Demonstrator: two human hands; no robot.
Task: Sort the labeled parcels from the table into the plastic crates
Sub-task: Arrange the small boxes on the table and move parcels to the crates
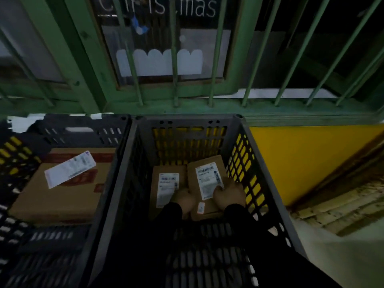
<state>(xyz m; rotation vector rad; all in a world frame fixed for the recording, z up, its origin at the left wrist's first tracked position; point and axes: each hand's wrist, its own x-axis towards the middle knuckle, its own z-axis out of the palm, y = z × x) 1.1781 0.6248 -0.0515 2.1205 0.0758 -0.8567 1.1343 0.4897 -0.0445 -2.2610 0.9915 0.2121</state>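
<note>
Both my arms reach down into a dark grey slatted plastic crate [188,119] in the middle of the view. On its bottom lie two brown labelled parcels side by side. My left hand [185,199] and my right hand [229,196] grip the near end of the right parcel [204,165], one at each side of its white label. The left parcel [166,171] lies flat beside it, partly under my left hand. A second crate [83,125] on the left holds a large cardboard box [60,196] with a long white label.
Green metal bars and a green window frame [207,104] rise just behind the crates. A yellow wall panel [307,159] stands right of the middle crate, with worn floor [342,206] beneath it. The crates stand edge to edge.
</note>
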